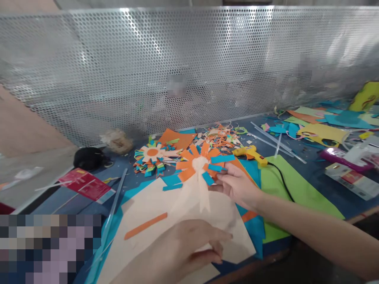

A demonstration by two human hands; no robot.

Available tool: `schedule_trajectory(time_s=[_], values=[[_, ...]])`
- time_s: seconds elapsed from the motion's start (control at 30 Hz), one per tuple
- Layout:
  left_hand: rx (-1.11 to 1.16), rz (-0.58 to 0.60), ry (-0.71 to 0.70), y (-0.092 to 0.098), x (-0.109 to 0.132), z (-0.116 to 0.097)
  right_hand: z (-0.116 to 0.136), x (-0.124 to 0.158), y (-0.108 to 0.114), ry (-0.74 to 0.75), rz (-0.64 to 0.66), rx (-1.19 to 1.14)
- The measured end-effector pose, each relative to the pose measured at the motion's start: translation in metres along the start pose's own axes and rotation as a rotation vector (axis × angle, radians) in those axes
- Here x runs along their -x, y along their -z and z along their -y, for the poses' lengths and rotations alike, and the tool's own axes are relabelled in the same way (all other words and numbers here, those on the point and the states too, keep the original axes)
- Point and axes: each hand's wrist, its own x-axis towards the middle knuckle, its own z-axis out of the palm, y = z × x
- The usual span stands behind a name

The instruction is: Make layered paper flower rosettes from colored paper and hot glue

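Observation:
My right hand (233, 183) pinches the edge of a paper flower rosette (189, 159) with orange petals, a cream centre and a cream ribbon tail. Several blue strips (222, 158) stick out on its right side, by my fingertips. My left hand (195, 240) hovers low over cream paper sheets (148, 252), its fingers loosely bent and apart, with nothing visible in them. An orange paper strip (145, 226) lies on the cream sheet left of that hand. Behind the rosette is a pile of finished-looking paper rosettes (152, 154) in orange, cream, blue and green.
A yellow glue gun (250, 154) with a black cord lies beyond my right hand, near green paper (296, 189). Paper scraps (220, 136), clear glue sticks (275, 142) and a purple stapler-like tool (346, 159) lie around. A perforated metal screen (189, 71) borders the table's back.

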Motion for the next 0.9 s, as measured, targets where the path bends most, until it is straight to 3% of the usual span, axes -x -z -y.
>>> schedule_trajectory(time_s=[0.07,0.13,0.2,0.4,0.5,0.63,0.77,0.9], values=[[0.237,0.121,0.174,0.004,0.0,0.002,0.001,-0.005,0.004,0.053,-0.043,-0.006],[0.391,0.098,0.283,0.011,0.002,0.005,0.002,-0.008,0.008,0.096,-0.074,-0.006],[0.472,-0.061,0.338,0.019,0.003,0.008,0.004,-0.01,0.009,0.123,-0.079,0.011],[0.616,-0.789,0.448,0.043,-0.001,0.03,0.003,-0.01,0.01,0.138,-0.034,0.081],[0.598,-0.96,0.554,0.045,-0.004,0.046,0.003,-0.009,0.01,0.13,-0.047,0.114],[0.563,-0.97,0.609,0.042,-0.006,0.057,0.005,-0.006,0.007,0.101,-0.048,0.176],[0.551,-0.925,0.613,0.036,-0.006,0.054,0.004,-0.006,0.007,0.07,-0.044,0.216],[0.328,-0.876,0.544,0.029,-0.004,0.045,0.003,-0.007,0.008,0.04,-0.046,0.204]])
